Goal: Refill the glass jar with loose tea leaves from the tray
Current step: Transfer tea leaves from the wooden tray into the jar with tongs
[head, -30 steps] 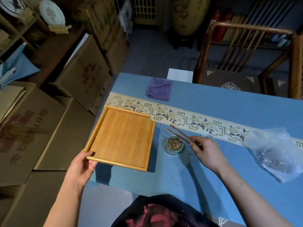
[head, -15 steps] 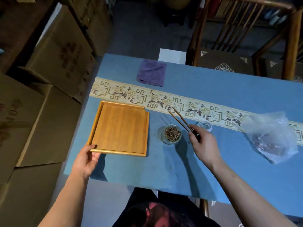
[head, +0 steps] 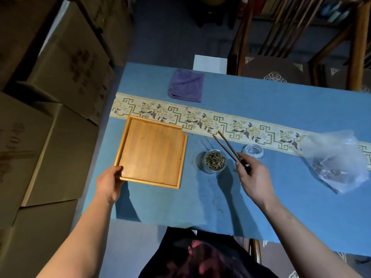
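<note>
- Cardboard boxes (head: pixel 60 81) are stacked along the left of the room, beside a table (head: pixel 261 207) under a blue cloth with a flowered band (head: pixel 230 125) running across it.
- At the near left corner of the wooden tray (head: pixel 152 151), the left hand (head: pixel 109 182) grips the rim, thumb on top, the other fingers hidden underneath.
- A folded purple cloth (head: pixel 186 86) lies at the far side, beyond the band.
- Just right of the tray stands the glass jar (head: pixel 213 160), open, with tea leaves (head: pixel 215 161) inside; a few stray bits lie on the cloth nearer the person.
- The right hand (head: pixel 254 177) pinches wooden tongs (head: pixel 226 146), their tips apart and pointing far-left, over the band.
- A glass lid (head: pixel 253 151) sits behind that hand.
- Far right lies a crumpled clear plastic bag (head: pixel 337 161).
- A wooden chair (head: pixel 301 47) stands beyond the table.
</note>
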